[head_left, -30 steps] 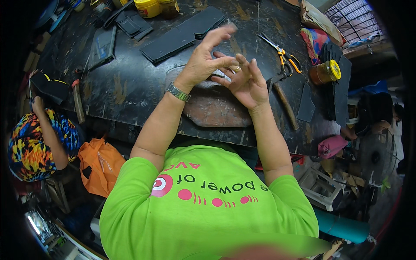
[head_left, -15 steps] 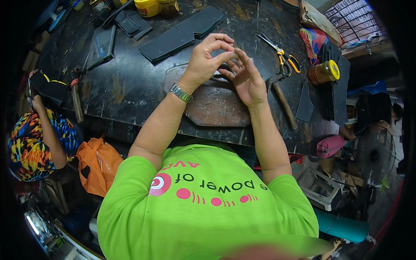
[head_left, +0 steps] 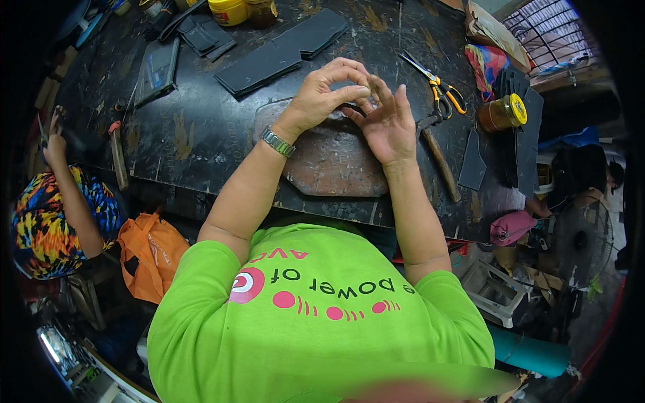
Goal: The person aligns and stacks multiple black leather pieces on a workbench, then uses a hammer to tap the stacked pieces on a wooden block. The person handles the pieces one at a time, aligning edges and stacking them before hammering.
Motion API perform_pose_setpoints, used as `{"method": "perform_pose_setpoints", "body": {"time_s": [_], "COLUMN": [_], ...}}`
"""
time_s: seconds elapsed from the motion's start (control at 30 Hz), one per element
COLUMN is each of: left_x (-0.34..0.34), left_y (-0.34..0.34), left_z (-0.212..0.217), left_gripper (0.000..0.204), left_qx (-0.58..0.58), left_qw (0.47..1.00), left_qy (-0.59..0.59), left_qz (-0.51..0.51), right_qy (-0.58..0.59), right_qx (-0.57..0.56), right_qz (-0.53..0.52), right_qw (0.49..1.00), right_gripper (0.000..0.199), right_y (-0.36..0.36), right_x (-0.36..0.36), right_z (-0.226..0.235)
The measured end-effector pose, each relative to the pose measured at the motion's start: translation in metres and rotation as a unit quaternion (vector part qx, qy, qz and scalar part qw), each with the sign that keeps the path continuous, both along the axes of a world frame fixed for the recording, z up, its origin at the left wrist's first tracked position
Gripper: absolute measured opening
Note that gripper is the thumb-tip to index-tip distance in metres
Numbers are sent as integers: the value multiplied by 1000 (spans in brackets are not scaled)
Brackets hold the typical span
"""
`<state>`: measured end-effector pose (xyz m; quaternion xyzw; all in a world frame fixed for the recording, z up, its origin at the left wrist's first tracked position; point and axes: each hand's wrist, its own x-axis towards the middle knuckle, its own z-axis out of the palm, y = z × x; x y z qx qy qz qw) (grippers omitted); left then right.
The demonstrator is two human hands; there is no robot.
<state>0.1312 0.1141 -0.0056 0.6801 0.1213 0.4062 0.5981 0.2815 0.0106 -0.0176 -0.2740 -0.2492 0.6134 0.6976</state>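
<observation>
Over a worn brown board [head_left: 336,164] with cut corners, my two hands come together at the fingertips. My left hand [head_left: 328,94], with a metal watch at its wrist, is closed in a pinch of thumb and fingers. Palm turned up, my right hand [head_left: 392,131] has its fingers bent in against the left fingertips. Whatever the fingers hold is too small or hidden to make out. A small dark patch shows on the board beneath them. Just right of the board lies a wooden-handled hammer [head_left: 440,164], its head partly next to orange-and-black scissors [head_left: 440,91].
Stacked black sheet pieces [head_left: 269,64] lie beyond my hands. A yellow-lidded jar [head_left: 502,113] and more black pieces [head_left: 472,161] stand at the right. A second hammer [head_left: 117,154] lies left. At far left, a co-worker's hand [head_left: 55,144] holds scissors. An orange bag [head_left: 153,255] hangs below the table edge.
My hands have shifted slightly, with the left a little lower and the right fingers turned a bit. The co-worker's black piece with a yellow line has left the view.
</observation>
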Motion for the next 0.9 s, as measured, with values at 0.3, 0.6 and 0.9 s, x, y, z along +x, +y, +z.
{"method": "perform_pose_setpoints", "body": {"time_s": [0.3,0.6,0.9], "left_x": [3,7,0], "left_y": [-2,-10,-2], "left_z": [-6,-2,0], "left_gripper": [25,24,17], "left_qx": [-135,-149,-139], "left_qw": [988,988,986], "left_qy": [24,3,77], "left_qz": [71,38,48], "right_qy": [6,-12,-93], "right_qx": [17,-2,20], "right_qz": [-22,-7,-7], "right_qw": [1000,1000,995], "right_gripper": [71,66,64], "right_y": [0,2,1], "right_x": [10,3,-4], "right_z": [13,5,1]}}
